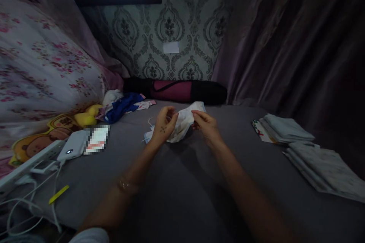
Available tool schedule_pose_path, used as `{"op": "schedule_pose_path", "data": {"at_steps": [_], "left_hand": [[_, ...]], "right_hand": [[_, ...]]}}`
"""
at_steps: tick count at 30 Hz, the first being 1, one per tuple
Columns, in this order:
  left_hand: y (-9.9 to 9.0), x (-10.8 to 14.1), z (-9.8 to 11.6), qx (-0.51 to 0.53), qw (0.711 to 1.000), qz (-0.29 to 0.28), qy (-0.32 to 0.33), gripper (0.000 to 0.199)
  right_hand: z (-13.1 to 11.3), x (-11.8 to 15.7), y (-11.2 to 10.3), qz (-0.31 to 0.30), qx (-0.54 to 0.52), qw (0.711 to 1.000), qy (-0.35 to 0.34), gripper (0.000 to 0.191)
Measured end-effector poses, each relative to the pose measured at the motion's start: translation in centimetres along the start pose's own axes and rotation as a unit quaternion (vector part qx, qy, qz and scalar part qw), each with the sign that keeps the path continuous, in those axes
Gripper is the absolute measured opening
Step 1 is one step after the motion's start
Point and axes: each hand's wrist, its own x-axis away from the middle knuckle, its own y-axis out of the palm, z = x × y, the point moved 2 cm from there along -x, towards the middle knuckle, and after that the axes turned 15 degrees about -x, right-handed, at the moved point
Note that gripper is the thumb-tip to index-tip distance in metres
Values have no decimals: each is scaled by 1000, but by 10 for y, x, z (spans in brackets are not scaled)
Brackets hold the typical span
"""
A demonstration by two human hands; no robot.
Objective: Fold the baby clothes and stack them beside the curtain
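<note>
A small white cloth piece with blue edging point(184, 121) is raised between my two hands above the grey bed surface. Thin white ties show at its left end, so it looks like a baby garment, though its folds hide the shape. My left hand point(164, 126), with small dark marks near the thumb, is closed on the left part of the piece. On the other side, my right hand point(207, 126) pinches the upper right part between thumb and fingers. Part of the cloth hangs down between the hands, and the left hand covers some of it.
Folded pale cloths point(288, 128) and a larger folded stack point(327, 167) lie at the right. At the left are a power strip point(34, 165), white power bank point(73, 146), cables and a yellow strip point(59, 194). A black-and-maroon long bag point(173, 90) lies along the wall.
</note>
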Motion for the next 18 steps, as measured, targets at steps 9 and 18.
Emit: {"op": "schedule_pose_path", "data": {"at_steps": [9,18], "left_hand": [[10,78,-19,-110,973,-200,29,24],[33,75,-58,-162,976,-144,34,31]], "right_hand": [[-5,-1,-6,13,28,998,-50,33],[-20,17,-7,-26,112,987,-111,34]]}}
